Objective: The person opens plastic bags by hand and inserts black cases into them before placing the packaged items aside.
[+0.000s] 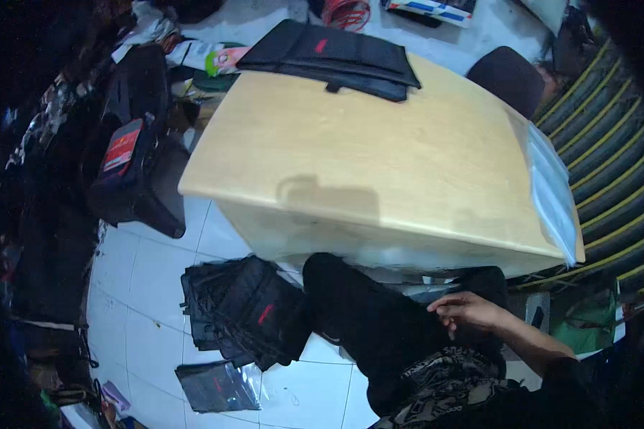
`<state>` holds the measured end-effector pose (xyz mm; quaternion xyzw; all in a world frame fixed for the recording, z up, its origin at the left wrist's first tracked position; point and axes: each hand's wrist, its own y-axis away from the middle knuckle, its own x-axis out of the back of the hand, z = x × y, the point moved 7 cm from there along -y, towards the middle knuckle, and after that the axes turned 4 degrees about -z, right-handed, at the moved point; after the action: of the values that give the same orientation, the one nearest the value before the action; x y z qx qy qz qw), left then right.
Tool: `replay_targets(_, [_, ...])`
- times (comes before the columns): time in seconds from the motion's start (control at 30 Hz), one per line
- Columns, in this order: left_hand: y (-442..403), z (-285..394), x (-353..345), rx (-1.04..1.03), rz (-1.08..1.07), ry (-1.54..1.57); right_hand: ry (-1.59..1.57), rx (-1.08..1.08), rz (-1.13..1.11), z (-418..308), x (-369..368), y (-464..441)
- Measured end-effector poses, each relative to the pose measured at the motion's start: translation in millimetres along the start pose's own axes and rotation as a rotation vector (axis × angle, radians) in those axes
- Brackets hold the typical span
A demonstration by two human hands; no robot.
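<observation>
My right hand (466,312) hovers over or rests on my right thigh, its fingers loosely bent and apart, with nothing seen in it. My left hand is out of view. On the far edge of the wooden table (393,157) lies a flat stack of folded black fabric bags (329,56) with a small red mark. A larger pile of similar black bags (247,312) sits on the floor to the left of my legs. Just below that pile lies a black bag in clear plastic (220,387). Clear plastic sleeves (551,189) hang over the table's right edge.
A black chair (139,175) holding a red package (123,146) stands left of the table. Behind the far right corner shows a dark chair back (506,80). Dark ribbed rolls with yellow lines (601,150) line the right side. Red wire coils (345,13) lie beyond the table.
</observation>
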<state>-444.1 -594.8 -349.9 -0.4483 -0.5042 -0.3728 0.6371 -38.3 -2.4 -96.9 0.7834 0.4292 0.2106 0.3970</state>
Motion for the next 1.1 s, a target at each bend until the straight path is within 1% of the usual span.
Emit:
replay_targets(0.07, [4.9,35.7,26.4,-0.074,0.158,0.137,0.036,0.029,0.006,0.0,12.6,8.8])
replay_targets(0.13, [16.9,84.3,57.9,-0.183,0.265,0.328,0.081,0.076,0.056,-7.1,31.1,25.2])
replay_targets(0.2, [39.7,149.4,86.8,-0.331,0.277,0.557,0.114,0.206,0.025,-21.0,58.5,49.5])
replay_targets(0.23, [58.0,187.5,99.1,-0.417,0.22,0.698,0.063,0.221,0.12,-19.6,81.3,64.7])
replay_targets(0.27, [82.3,227.9,111.0,-0.497,0.129,0.85,-0.009,0.339,0.205,-24.0,106.4,81.8])
replay_targets(0.3, [114.5,273.9,120.4,-0.55,-0.067,1.022,-0.009,0.485,0.325,-28.3,133.9,107.6])
replay_targets(0.33, [150.4,319.9,119.0,-0.509,-0.35,1.293,-0.139,0.58,0.468,-24.0,165.5,128.4])
replay_targets(0.37, [209.0,374.8,164.4,-0.528,-0.625,1.413,-0.147,0.649,0.57,-30.1,189.8,156.2])
replay_targets(0.4, [266.9,417.2,225.0,-0.803,-0.649,1.324,-0.015,0.711,0.826,-29.7,220.7,185.5])
replay_targets(0.43, [299.2,447.2,257.1,-0.998,-0.721,1.366,0.008,0.693,0.995,-34.6,242.0,199.6])
replay_targets(0.47, [338.1,467.2,289.7,-1.203,-0.778,1.395,0.117,0.715,1.162,-28.9,273.0,216.4])
replay_targets(0.5, [368.0,479.9,321.5,-1.363,-0.804,1.392,0.364,0.723,1.355,-14.7,312.4,225.4])
replay_targets(0.53, [396.2,489.2,349.7,-1.517,-0.826,1.386,0.44,0.65,1.431,-12.4,337.0,226.9])
replay_targets(0.6, [445.2,499.6,385.9,-1.731,-0.936,1.435,0.592,0.501,1.566,-4.2,374.5,228.9])
replay_targets(0.7, [492.8,503.5,409.3,-1.784,-1.072,1.461,0.769,0.344,1.599,22.9,403.5,193.8])
replay_targets(0.8, [514.6,503.3,418.6,-1.782,-1.164,1.446,0.715,0.317,1.539,36.8,419.1,181.9])
replay_targets(0.83, [518.2,502.0,419.5,-1.801,-1.15,1.416,0.727,0.355,1.575,33.6,416.0,186.0])
replay_targets(0.93, [529.2,501.3,417.0,-1.794,-1.268,1.343,0.576,0.114,1.421,15.8,415.2,202.8])
replay_targets(0.97, [532.4,500.3,413.6,-1.81,-1.266,1.368,0.584,0.079,1.405,14.3,421.6,203.8])
replay_targets(1.07, [537.0,499.8,414.5,-1.837,-1.305,1.309,0.599,0.019,1.358,2.0,422.5,214.1])
replay_targets(1.1, [538.6,500.2,414.6,-1.84,-1.311,1.308,0.613,0.027,1.292,-3.1,424.2,216.6])
